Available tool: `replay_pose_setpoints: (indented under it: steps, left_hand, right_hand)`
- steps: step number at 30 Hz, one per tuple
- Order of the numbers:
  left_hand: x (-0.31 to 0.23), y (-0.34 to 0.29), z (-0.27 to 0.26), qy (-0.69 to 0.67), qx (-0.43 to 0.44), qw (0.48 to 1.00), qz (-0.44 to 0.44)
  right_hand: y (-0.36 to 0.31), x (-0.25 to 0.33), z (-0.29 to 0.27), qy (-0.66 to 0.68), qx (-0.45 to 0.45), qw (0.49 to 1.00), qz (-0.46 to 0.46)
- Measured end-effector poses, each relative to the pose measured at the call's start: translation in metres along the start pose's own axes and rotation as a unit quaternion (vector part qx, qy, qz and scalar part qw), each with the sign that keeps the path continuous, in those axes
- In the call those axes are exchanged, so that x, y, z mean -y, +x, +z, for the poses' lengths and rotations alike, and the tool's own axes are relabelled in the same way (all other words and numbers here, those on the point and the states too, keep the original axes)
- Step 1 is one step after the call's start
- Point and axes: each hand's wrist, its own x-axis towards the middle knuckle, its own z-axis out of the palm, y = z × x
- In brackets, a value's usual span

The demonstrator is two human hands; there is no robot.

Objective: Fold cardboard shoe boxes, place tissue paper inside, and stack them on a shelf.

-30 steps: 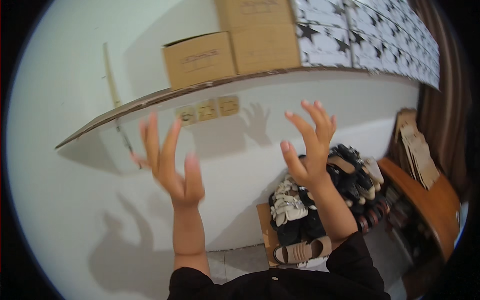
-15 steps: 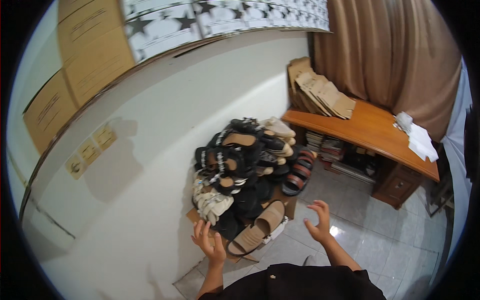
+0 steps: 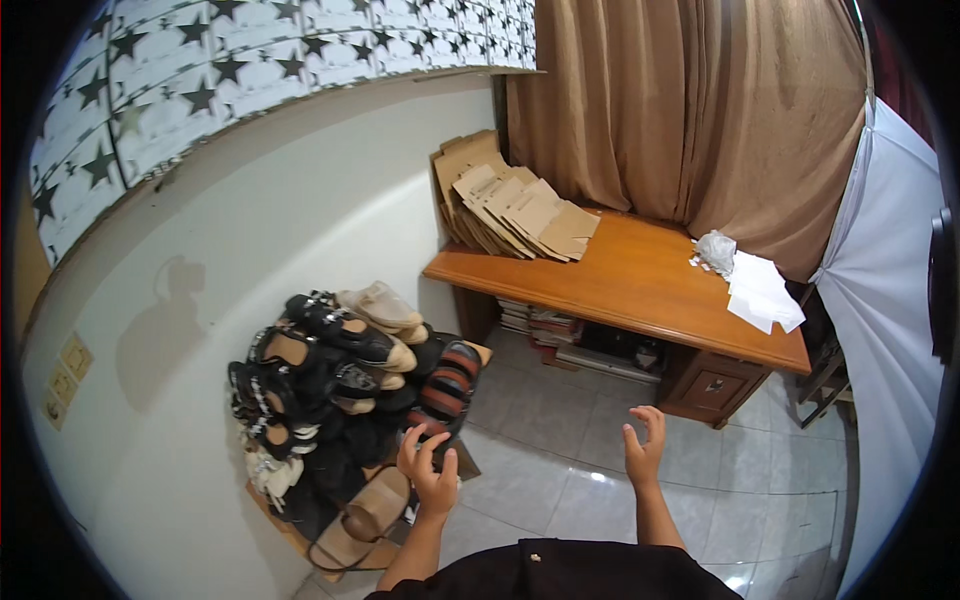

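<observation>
My left hand [image 3: 431, 473] is raised with its fingers apart and curved, holding nothing. It appears in front of the right side of a heap of shoes. Closest to it are a dark sandal with red-brown straps [image 3: 443, 388] and a tan slide sandal [image 3: 378, 504], partly covered by my wrist and forearm. Over the tiled floor, my right hand [image 3: 645, 446] is held up, thumb and fingers apart, with nothing in it. Black shoes [image 3: 283, 348] and pale shoes [image 3: 383, 309] are piled in the heap, and whitish footwear [image 3: 272, 472] lies at its left.
A wooden desk [image 3: 640, 285] stands ahead, bearing folded cardboard [image 3: 525, 215], white papers [image 3: 763, 291] and a crumpled plastic bag [image 3: 716, 252]. Books [image 3: 552, 327] sit underneath. Brown curtains [image 3: 620, 110] hang behind, a white cloth [image 3: 885, 220] at right. Star-patterned boxes [image 3: 200, 70] line a ledge at upper left.
The view has swung right, so the shoe heap and desk sit farther left in the picture. Both hands remain raised and empty; the left now overlaps the heap's right side.
</observation>
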Motion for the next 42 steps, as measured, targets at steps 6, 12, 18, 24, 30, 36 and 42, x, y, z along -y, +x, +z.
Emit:
replay_pose_setpoints:
  steps: [6, 12, 18, 24, 30, 36, 42]
  left_hand:
    - [-0.028, -0.001, 0.107, 0.082, 0.091, 0.992, 0.028]
    - [0.006, 0.018, 0.2, 0.127, 0.163, 0.978, 0.001]
    - [0.067, 0.067, 0.336, 0.076, 0.192, 0.977, -0.049]
    - [0.105, 0.166, 0.497, 0.073, 0.24, 0.967, -0.044]
    - [0.132, 0.257, 0.624, 0.154, 0.386, 0.91, 0.001]
    - [0.171, 0.313, 0.728, 0.278, 0.418, 0.864, 0.052]
    - [0.187, 0.347, 0.779, 0.308, 0.428, 0.848, 0.049]
  right_hand:
    - [0.037, -0.064, -0.027, 0.034, 0.03, 0.993, 0.113]
    - [0.083, -0.125, -0.027, 0.018, 0.027, 0.983, 0.18]
    - [0.151, -0.219, -0.009, -0.019, 0.018, 0.98, 0.197]
    - [0.273, -0.313, 0.039, -0.161, 0.066, 0.978, 0.12]
    - [0.32, -0.396, 0.097, -0.416, 0.178, 0.88, 0.145]
    - [0.337, -0.416, 0.103, -0.438, 0.223, 0.855, 0.164]
    - [0.374, -0.414, 0.089, -0.365, 0.294, 0.85, 0.241]
